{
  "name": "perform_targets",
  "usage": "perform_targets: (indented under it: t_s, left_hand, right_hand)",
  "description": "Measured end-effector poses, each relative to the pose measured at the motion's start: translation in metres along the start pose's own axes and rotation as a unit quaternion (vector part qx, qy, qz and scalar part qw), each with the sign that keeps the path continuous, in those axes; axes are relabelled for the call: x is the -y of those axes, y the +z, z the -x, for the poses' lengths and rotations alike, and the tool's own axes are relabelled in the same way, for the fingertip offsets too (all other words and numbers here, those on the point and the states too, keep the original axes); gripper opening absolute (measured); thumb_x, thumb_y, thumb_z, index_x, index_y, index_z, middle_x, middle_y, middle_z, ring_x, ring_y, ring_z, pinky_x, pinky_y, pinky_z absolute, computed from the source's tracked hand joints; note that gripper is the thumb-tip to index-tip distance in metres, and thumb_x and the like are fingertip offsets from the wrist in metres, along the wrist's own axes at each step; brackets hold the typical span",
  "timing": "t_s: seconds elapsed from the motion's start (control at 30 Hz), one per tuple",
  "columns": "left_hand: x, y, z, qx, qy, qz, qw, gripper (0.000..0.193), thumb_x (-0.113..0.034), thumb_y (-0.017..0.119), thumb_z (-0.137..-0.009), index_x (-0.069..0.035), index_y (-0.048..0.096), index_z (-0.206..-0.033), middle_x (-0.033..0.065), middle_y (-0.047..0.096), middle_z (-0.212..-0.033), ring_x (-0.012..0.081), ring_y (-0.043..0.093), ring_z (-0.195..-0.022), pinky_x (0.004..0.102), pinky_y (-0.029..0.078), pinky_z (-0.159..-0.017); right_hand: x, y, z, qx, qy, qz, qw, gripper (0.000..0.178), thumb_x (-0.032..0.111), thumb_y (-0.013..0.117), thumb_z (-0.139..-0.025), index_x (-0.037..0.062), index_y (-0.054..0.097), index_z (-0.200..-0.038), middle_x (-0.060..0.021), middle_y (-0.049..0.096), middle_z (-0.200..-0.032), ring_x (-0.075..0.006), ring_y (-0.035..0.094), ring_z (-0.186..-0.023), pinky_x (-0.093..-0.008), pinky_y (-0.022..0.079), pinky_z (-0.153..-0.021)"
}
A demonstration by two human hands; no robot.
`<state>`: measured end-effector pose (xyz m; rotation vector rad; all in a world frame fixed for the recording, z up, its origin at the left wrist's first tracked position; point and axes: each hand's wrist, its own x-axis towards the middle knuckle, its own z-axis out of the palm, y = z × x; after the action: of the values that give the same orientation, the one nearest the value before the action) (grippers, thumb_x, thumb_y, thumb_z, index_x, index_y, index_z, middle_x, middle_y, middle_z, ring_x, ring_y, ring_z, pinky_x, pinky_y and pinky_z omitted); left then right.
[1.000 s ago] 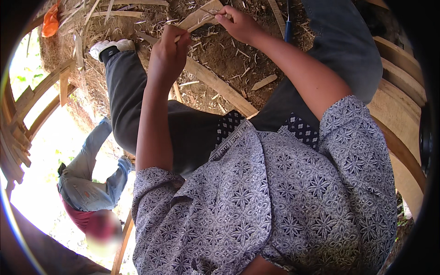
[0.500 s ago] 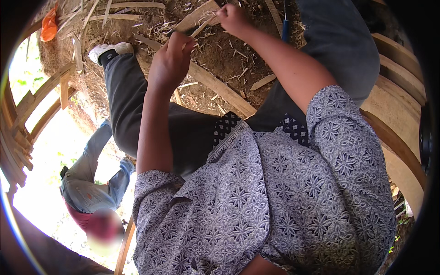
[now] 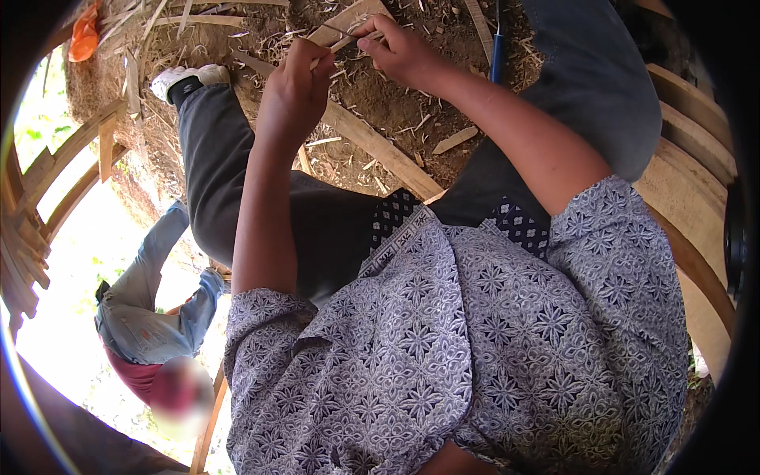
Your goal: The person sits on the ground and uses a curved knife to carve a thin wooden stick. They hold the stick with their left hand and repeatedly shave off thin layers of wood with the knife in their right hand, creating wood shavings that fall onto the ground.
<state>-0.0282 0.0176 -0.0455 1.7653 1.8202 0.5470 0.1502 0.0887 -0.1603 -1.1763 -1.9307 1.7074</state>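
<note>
Stick [image 3: 342,43] is gripped by the left hand [image 3: 298,85], thin dark tool [image 3: 338,30] apparently by the right hand [image 3: 401,55]; light pressure should suit.

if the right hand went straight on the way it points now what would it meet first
Probably the pale, flat wooden board just ahead of the right hand, though depth is unclear, so it might pass above.
</note>
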Motion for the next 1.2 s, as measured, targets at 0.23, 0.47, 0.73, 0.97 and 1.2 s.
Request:
perform_targets:
  t_s: [0.23, 0.47, 0.73, 0.97, 1.2]
  left_hand:
    - [-0.001, 0.001, 0.002, 0.02, 0.022, -0.004, 1.0, 0.015, -0.008, 0.063, -0.095, -0.005, 0.053, -0.104, 0.017, 0.064, -0.088, 0.042, 0.065, -0.083, 0.051, 0.051, -0.066]
    - [0.001, 0.002, 0.001, 0.012, 0.037, -0.005, 0.999, 0.015, -0.006, 0.064, -0.094, -0.005, 0.052, -0.104, 0.0159, 0.065, -0.088, 0.0418, 0.066, -0.08, 0.0505, 0.052, -0.066]
    - [-0.001, -0.001, 0.0, 0.007, 0.015, 0.043, 0.999, 0.015, -0.005, 0.064, -0.094, -0.004, 0.051, -0.103, 0.0177, 0.066, -0.086, 0.0421, 0.066, -0.08, 0.0503, 0.052, -0.065]
    - [0.001, -0.003, 0.001, 0.028, 0.031, -0.004, 0.999, 0.011, -0.008, 0.062, -0.096, -0.004, 0.053, -0.101, 0.018, 0.066, -0.089, 0.0423, 0.066, -0.082, 0.0505, 0.052, -0.067]
    - [0.001, -0.002, -0.001, 0.024, 0.055, -0.01, 0.998, 0.011, -0.008, 0.062, -0.095, -0.005, 0.054, -0.102, 0.0178, 0.067, -0.091, 0.0426, 0.065, -0.084, 0.0507, 0.052, -0.068]
  right_hand:
    - [-0.001, -0.004, 0.006, 0.014, -0.039, 0.017, 0.999, 0.028, 0.032, 0.061, -0.102, 0.0079, 0.061, -0.116, -0.0068, 0.063, -0.082, -0.0136, 0.062, -0.076, -0.0335, 0.049, -0.07]
    - [-0.063, -0.011, 0.009, -0.035, -0.02, 0.066, 0.997, 0.023, 0.032, 0.061, -0.101, 0.0106, 0.062, -0.108, -0.0072, 0.064, -0.077, -0.0218, 0.064, -0.069, -0.0406, 0.05, -0.066]
    - [-0.034, -0.017, 0.011, -0.03, 0.005, 0.047, 0.998, 0.027, 0.038, 0.058, -0.102, 0.012, 0.063, -0.109, -0.0066, 0.062, -0.076, -0.0185, 0.061, -0.067, -0.0377, 0.047, -0.063]
    - [0.015, -0.006, 0.008, 0.01, -0.024, 0.012, 1.0, 0.029, 0.039, 0.058, -0.102, 0.0118, 0.062, -0.111, -0.0046, 0.06, -0.074, -0.0154, 0.057, -0.062, -0.036, 0.045, -0.06]
    - [-0.065, -0.017, 0.006, -0.019, 0.045, 0.106, 0.993, 0.027, 0.037, 0.057, -0.103, 0.0124, 0.061, -0.112, -0.0053, 0.06, -0.072, -0.0162, 0.057, -0.061, -0.0377, 0.045, -0.06]
